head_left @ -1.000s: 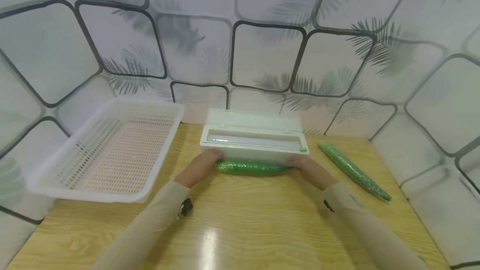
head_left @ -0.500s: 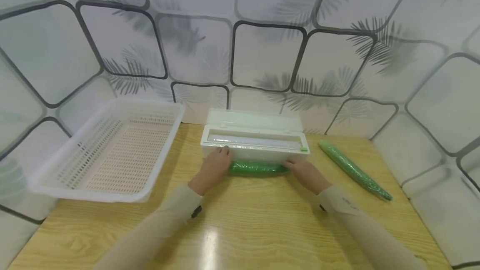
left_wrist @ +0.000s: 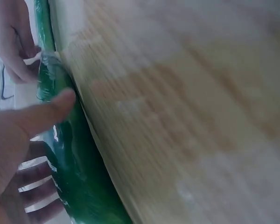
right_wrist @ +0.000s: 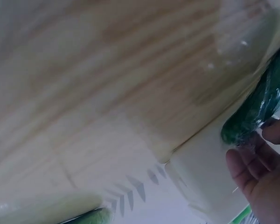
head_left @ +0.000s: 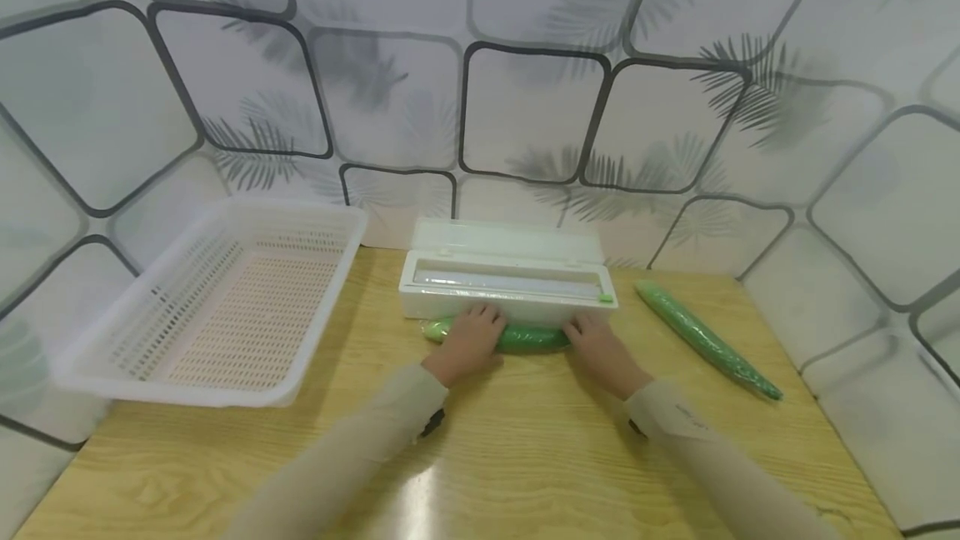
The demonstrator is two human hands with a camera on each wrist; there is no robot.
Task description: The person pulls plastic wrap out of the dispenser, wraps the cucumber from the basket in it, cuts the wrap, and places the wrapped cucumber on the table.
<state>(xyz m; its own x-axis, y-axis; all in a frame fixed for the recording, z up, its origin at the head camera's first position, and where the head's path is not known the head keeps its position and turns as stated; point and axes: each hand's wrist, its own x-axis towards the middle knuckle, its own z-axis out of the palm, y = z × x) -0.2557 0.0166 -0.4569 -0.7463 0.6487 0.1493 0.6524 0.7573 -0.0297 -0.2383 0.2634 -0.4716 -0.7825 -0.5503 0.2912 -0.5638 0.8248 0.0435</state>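
A cucumber (head_left: 534, 340) in clear plastic film lies on the table along the front of a white cling film dispenser (head_left: 442, 302). My left hand (head_left: 471, 340) holds the cucumber around its middle. In the left wrist view, the thumb lies on one side of the cucumber (left_wrist: 81, 154) and the fingers on the other. At the right end, my right hand (head_left: 598, 350) pinches the film-covered tip; the right wrist view shows crumpled film between thumb and fingers (right_wrist: 245, 175). The dispenser's lid (head_left: 510, 240) stands raised, with a roll of film (head_left: 510, 280) inside.
A second wrapped cucumber (head_left: 705, 340) lies slanted on the table's right side. On the left stands a white plastic basket (head_left: 300, 386) with a perforated bottom. A patterned wall (head_left: 405, 107) rises behind the wooden table (head_left: 525, 448). A green slider (head_left: 606, 298) sits on the dispenser's right end.
My left hand has moved right from the cucumber's left end to its middle, baring that end. My right hand has shifted slightly left, staying at the other tip.
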